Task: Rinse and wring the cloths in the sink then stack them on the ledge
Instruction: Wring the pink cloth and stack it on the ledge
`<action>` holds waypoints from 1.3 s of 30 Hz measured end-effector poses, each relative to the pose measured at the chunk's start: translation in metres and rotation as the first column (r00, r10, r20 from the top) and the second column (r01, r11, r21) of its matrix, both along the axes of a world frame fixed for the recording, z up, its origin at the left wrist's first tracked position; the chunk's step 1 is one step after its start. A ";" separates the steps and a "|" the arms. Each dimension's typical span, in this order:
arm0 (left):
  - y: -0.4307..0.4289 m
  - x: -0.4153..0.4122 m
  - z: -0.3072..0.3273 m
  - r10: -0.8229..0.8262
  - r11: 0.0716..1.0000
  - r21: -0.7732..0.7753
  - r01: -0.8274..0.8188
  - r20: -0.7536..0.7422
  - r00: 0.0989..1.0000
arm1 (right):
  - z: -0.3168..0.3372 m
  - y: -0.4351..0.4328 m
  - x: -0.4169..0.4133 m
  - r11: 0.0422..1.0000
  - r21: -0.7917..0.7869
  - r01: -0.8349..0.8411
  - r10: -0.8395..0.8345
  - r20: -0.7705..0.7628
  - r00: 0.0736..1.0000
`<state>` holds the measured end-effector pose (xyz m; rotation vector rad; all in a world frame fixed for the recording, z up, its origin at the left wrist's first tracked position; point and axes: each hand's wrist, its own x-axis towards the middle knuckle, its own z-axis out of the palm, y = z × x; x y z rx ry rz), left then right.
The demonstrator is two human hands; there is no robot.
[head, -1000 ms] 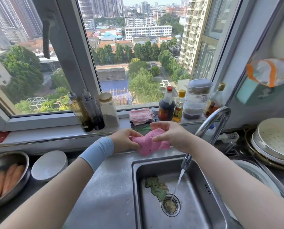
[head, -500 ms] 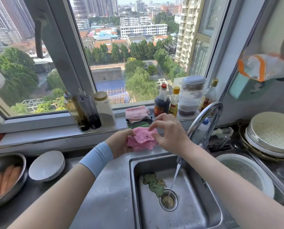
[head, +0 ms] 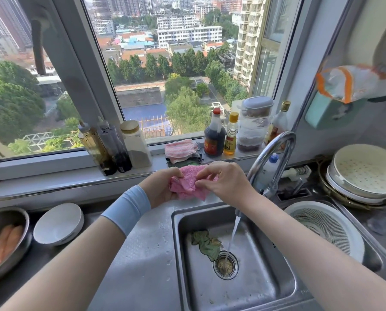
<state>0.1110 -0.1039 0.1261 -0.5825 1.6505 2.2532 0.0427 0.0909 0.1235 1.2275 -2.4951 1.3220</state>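
A pink cloth [head: 188,184] is held up between both hands, just in front of the window ledge [head: 64,176] and behind the sink [head: 254,286]. My left hand [head: 161,188] grips its left side from below. My right hand [head: 223,181] pinches its top edge with curled fingers. On the ledge behind lies a stack of folded cloths [head: 180,150], a striped pink one on top of darker ones. A crumpled green cloth [head: 206,243] lies in the sink basin beside the drain [head: 225,264]. Water runs from the tap [head: 275,158] into the drain.
Oil bottles and a jar [head: 113,149] stand on the ledge to the left, sauce bottles [head: 221,135] and stacked containers [head: 254,124] to the right. A white bowl [head: 58,223] and a metal bowl of carrots [head: 1,241] sit at the left. A colander [head: 324,227] and plates [head: 364,173] are at the right.
Both hands have carried the pink cloth a little up and toward the ledge, and the right hand's fingers now pinch its top edge. Water keeps running.
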 end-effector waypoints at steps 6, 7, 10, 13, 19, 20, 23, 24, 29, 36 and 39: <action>0.001 0.000 -0.006 0.048 0.999 0.018 -0.049 0.049 0.998 | 0.001 0.001 -0.001 0.988 0.147 0.053 -0.051 -0.022 0.998; 0.002 0.000 -0.007 0.064 0.998 0.006 -0.065 0.049 0.997 | 0.001 0.003 -0.001 0.980 0.195 0.046 -0.039 -0.038 0.999; 0.003 -0.002 -0.008 0.120 0.991 -0.070 -0.117 0.038 0.992 | 0.004 0.011 -0.003 0.943 0.330 0.034 -0.017 -0.054 0.998; -0.001 -0.004 -0.007 0.120 0.969 -0.222 -0.112 0.022 0.993 | 0.012 0.021 -0.006 0.891 0.454 -0.010 -0.026 0.073 0.997; -0.012 -0.011 -0.007 -0.067 0.807 -0.590 0.039 -0.027 0.997 | 0.006 0.028 -0.009 0.636 0.738 -0.226 -0.034 0.319 0.947; -0.012 -0.012 -0.007 -0.096 0.779 -0.624 0.061 -0.022 0.995 | 0.005 0.029 -0.010 0.619 0.748 -0.239 -0.040 0.334 0.942; -0.010 -0.014 -0.007 -0.172 0.736 -0.668 0.114 -0.022 0.985 | 0.007 0.026 -0.013 0.655 0.724 -0.214 -0.078 0.347 0.935; -0.009 -0.015 -0.006 -0.191 0.724 -0.679 0.122 -0.028 0.981 | 0.009 0.025 -0.014 0.694 0.696 -0.184 -0.093 0.340 0.936; -0.016 -0.016 0.003 -0.338 0.657 -0.721 0.220 -0.021 0.941 | 0.025 0.014 -0.023 0.820 0.572 0.024 -0.161 0.189 0.969; -0.047 -0.031 0.010 -0.315 0.782 -0.616 0.094 -0.261 0.912 | 0.026 -0.027 -0.039 0.903 0.403 -0.147 -0.030 0.401 0.916; -0.059 -0.038 0.002 -0.218 0.753 -0.658 -0.020 -0.279 0.935 | 0.021 -0.051 -0.051 0.971 0.235 -0.043 -0.090 0.527 0.845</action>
